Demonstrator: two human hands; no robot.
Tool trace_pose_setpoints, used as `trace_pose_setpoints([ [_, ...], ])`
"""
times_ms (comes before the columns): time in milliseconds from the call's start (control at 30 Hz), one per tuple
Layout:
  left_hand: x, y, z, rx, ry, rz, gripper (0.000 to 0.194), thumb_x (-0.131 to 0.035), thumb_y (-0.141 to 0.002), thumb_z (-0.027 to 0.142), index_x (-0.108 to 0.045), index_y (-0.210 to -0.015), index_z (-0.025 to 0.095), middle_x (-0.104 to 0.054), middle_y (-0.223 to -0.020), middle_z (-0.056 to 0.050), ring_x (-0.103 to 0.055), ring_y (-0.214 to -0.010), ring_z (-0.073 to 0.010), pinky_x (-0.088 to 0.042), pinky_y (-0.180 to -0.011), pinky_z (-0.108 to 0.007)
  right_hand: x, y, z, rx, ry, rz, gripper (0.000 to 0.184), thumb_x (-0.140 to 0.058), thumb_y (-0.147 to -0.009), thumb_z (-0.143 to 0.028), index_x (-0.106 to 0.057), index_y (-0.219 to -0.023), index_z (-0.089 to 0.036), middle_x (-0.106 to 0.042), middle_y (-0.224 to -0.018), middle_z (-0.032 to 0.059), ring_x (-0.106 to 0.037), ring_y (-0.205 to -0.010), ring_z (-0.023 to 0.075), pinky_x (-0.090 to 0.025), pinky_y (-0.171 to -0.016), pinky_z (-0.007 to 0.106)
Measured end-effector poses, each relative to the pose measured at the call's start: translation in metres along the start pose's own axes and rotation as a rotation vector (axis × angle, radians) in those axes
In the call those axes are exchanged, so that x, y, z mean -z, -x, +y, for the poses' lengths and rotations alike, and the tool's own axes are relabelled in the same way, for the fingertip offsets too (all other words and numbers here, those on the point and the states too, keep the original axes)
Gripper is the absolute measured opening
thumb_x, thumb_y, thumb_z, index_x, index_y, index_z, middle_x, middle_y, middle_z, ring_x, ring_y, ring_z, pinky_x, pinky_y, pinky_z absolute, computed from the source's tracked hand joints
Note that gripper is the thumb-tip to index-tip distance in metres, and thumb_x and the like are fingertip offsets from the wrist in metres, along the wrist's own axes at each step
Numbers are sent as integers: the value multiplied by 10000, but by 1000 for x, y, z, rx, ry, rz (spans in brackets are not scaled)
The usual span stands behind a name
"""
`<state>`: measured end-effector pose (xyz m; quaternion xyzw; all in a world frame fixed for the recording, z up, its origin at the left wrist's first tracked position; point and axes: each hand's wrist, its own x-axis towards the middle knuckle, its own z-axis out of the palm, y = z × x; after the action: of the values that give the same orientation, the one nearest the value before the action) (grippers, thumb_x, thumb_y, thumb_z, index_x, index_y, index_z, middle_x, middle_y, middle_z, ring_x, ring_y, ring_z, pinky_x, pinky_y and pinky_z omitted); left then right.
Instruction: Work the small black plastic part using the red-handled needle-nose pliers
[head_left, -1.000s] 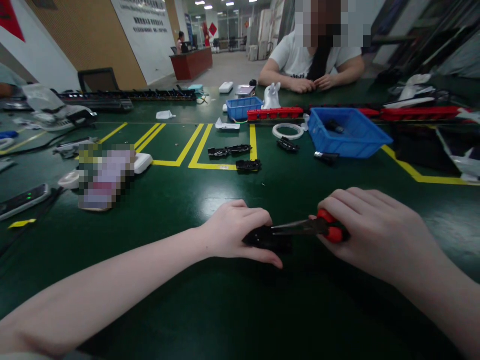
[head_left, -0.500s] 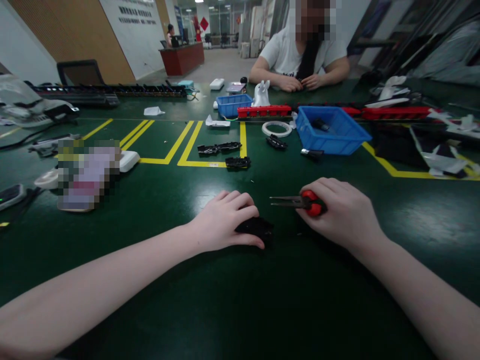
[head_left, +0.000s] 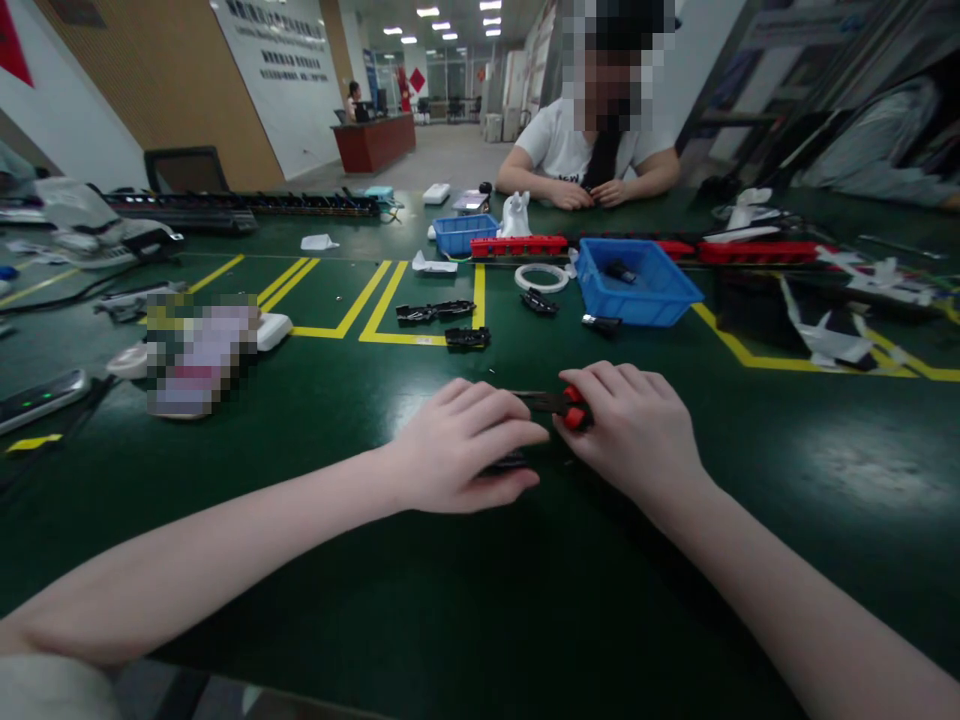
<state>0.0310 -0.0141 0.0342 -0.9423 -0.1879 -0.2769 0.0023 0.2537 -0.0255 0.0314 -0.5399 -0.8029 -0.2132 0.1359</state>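
My left hand (head_left: 472, 445) is curled over a small black plastic part (head_left: 508, 461), which shows only in part between thumb and fingers. In my right hand (head_left: 634, 420) is a pair of needle-nose pliers (head_left: 574, 408) with red handles. The slim jaws point left and reach up to the fingers of my left hand, so their tips are hard to see. Further off on the green table lie more black plastic parts, one long (head_left: 436, 311), one short (head_left: 467, 338) and one (head_left: 539, 301) by a white tape roll (head_left: 541, 278).
A blue bin (head_left: 637, 285) with black pieces stands ahead to the right; a smaller blue bin (head_left: 465, 236) is behind it. Red strips (head_left: 519, 246) run across the table (head_left: 420, 600). At left lie a phone (head_left: 206, 365) and a white case (head_left: 273, 331). A person (head_left: 592, 160) sits opposite.
My right hand has moved left with the pliers, bringing the jaws to my left hand. The left-hand fingers now cover more of the black part. The camera view has tilted up slightly.
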Motion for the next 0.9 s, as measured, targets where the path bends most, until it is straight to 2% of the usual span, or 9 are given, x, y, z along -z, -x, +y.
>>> trace_pose_setpoints([
  [67, -4, -12, 20, -131, -13, -55, 345, -440, -969, 356, -543, -1237, 166, -605, -1206, -100, -547, -1085, -224, -425, -915, -362, 11, 1, -7, 59, 46, -27, 278, -461, -883, -217, -615, -1100, -132, -667, -1027, 125, -557, -918, 277, -362, -785, 381],
  [100, -6, -18, 30, -140, -7, -63, 337, -439, -965, 333, -544, -1223, 144, -595, -1218, -115, -532, -1114, -234, -427, -938, -367, 15, 2, -9, 77, 55, -34, 290, -434, -891, -184, -611, -1116, -139, -667, -1040, 123, -552, -925, 274, -360, -786, 381],
  [233, -12, -34, 62, 34, 164, -57, 395, -520, -913, 321, -501, -1222, 76, -514, -1287, -167, -444, -1219, -266, -407, -1050, -390, 22, 5, -8, 46, 100, -37, 309, -418, -892, -149, -609, -1134, -134, -665, -1072, 133, -545, -910, 276, -366, -764, 391],
  [433, -17, -34, 75, 44, 462, -122, 333, -544, -884, 227, -487, -1196, 126, -533, -1207, -127, -499, -1137, -205, -449, -1012, -326, 19, 5, 1, -4, 66, -35, 277, -496, -864, -229, -625, -1095, -151, -674, -1051, 132, -557, -906, 287, -364, -758, 401],
  [533, -13, -25, 68, -26, 483, -234, 228, -518, -913, 273, -544, -1109, 159, -591, -1108, -85, -565, -976, -166, -485, -867, -278, 12, 5, 6, -67, -50, -30, 275, -550, -850, -307, -632, -1058, -149, -679, -1000, 124, -569, -914, 282, -376, -756, 392],
  [600, -5, -14, 57, -34, 375, -239, 201, -484, -926, 301, -585, -1049, 177, -610, -1069, -68, -575, -956, -175, -455, -865, -311, 4, 5, 11, -103, -99, -58, 301, -562, -859, -393, -635, -1028, -155, -683, -968, 120, -577, -880, 274, -382, -731, 386],
  [700, 8, 4, 29, 79, 264, -183, 367, -305, -929, 271, -594, -1144, 204, -585, -1188, -85, -530, -1099, -233, -394, -953, -417, -11, 4, 19, -137, -174, -140, 422, -573, -847, -541, -631, -1030, -165, -674, -965, 109, -587, -884, 266, -387, -707, 366],
  [800, 15, 20, 2, 170, 184, -159, 452, -252, -921, 259, -580, -1230, 232, -533, -1293, -78, -454, -1216, -266, -328, -1030, -490, -20, 2, 22, -101, -210, -198, 477, -550, -843, -611, -640, -1019, -178, -650, -1001, 105, -585, -913, 263, -399, -723, 364],
  [900, 14, 29, -15, 285, 176, -176, 478, -235, -948, 249, -480, -1354, 195, -497, -1344, -103, -450, -1229, -262, -367, -1033, -469, -22, 2, 19, -84, -209, -207, 470, -537, -859, -597, -644, -1033, -174, -632, -1022, 112, -578, -936, 267, -417, -760, 383],
])
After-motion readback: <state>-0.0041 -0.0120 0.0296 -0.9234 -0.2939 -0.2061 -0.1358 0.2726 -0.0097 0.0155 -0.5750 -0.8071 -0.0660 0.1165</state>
